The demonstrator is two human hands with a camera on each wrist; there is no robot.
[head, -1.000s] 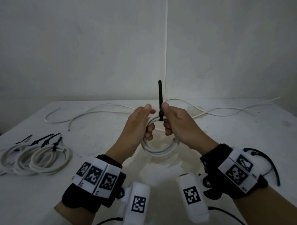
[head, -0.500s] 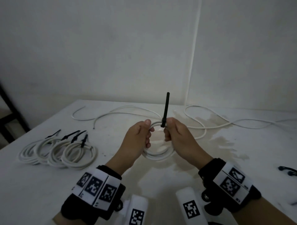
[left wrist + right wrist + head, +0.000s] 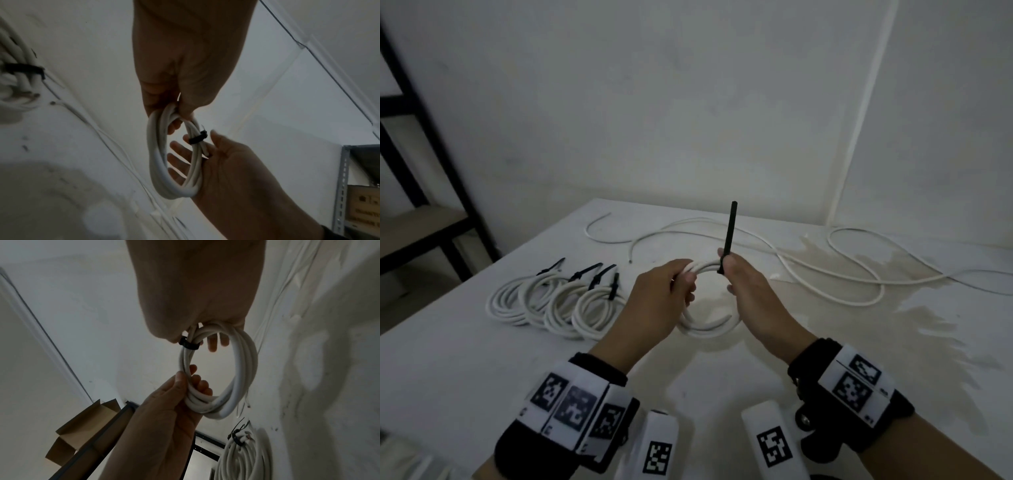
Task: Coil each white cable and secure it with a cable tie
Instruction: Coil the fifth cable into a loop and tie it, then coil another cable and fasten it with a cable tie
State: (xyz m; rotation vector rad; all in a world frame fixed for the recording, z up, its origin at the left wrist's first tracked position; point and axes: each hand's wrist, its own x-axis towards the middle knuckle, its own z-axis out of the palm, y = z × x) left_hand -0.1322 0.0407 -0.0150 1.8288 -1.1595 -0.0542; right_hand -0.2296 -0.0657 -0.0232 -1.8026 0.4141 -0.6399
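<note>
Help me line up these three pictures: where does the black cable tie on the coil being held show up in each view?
Head: black cable tie stands upright at centre, pinched by the right hand.
Left wrist: a black band round the strands, just right of centre.
Right wrist: a black band at the coil's upper left, just below that hand.
Shared landmark: the held white coil, gripped by the left hand.

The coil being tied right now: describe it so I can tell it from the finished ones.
On the white table, look between the two hands, right of the row of finished coils. The held coil is lifted in the left hand and right hand. Only its black cable tie stands straight up.
</note>
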